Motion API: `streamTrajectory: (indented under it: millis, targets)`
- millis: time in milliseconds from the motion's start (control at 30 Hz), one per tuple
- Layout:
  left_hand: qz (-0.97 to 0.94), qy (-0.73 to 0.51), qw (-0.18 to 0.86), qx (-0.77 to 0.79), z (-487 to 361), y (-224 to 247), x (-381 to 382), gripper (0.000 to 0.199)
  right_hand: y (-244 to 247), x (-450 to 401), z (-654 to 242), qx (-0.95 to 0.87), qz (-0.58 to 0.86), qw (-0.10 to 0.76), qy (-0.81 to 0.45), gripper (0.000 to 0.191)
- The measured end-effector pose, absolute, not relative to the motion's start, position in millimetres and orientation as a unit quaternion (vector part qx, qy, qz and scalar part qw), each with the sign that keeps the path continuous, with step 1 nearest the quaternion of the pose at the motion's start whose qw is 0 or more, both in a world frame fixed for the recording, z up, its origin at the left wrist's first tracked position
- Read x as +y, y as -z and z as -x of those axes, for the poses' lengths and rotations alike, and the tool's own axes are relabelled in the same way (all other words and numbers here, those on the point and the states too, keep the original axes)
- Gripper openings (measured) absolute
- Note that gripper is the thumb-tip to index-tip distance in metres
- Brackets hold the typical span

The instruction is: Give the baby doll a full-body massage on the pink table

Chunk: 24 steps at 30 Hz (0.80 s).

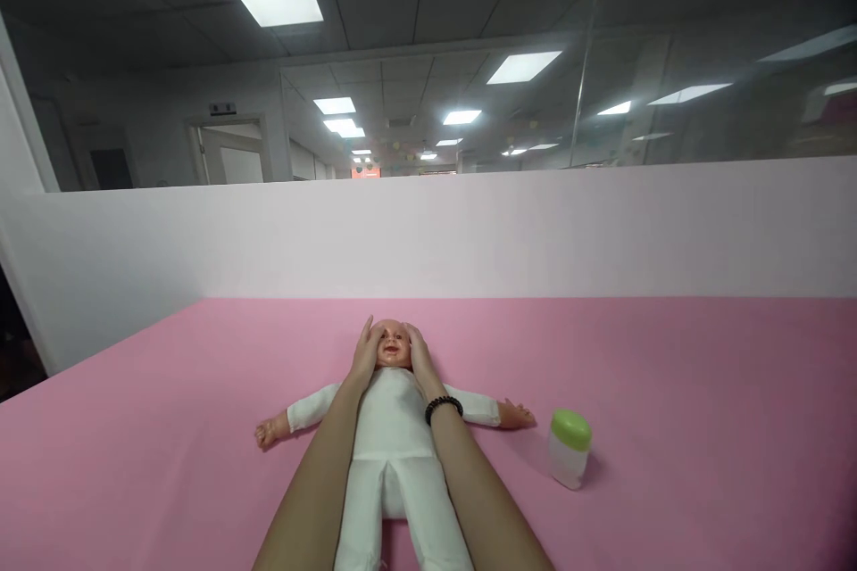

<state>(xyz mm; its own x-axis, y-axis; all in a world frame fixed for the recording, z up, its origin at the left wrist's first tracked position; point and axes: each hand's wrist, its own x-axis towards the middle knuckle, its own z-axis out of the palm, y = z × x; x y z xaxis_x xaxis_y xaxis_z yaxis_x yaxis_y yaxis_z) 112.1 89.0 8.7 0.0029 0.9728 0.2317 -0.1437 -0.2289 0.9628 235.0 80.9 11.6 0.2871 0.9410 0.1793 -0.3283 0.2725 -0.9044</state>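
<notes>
A baby doll [395,428] with a white cloth body lies on its back on the pink surface, its arms spread and its head away from me. My left hand [366,350] lies against the left side of the doll's head, fingers stretched out. On the right side of the head rests my right hand [420,355], its fingers extended over the doll's temple. Between the two hands the doll's face shows. A black beaded bracelet [444,409] is round my right wrist.
A clear bottle with a green lid [571,430] stands on the pink surface [703,428], right of the doll's hand. Behind the surface runs a low white wall [469,236] with glass above it.
</notes>
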Motion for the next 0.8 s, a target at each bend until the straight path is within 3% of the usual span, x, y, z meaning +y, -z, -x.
streamTrajectory:
  millis: [200, 633, 800]
  targets:
    - [-0.548, -0.585, 0.47, 0.37, -111.0, -9.6, 94.3, 0.055, -6.9, 79.3, -241.9, -0.395, 0.41, 0.681, -0.46, 0.046]
    - [-0.531, -0.591, 0.479, 0.374, -114.9, -17.4, 79.8, 0.056, -27.8, 50.1, -239.3, -0.4, 0.407, 0.659, -0.49, 0.048]
    - [-0.515, -0.6, 0.48, 0.38, -117.3, -15.0, 87.9, 0.048, -32.5, 47.8, -237.9, -0.39, 0.411, 0.661, -0.493, 0.043]
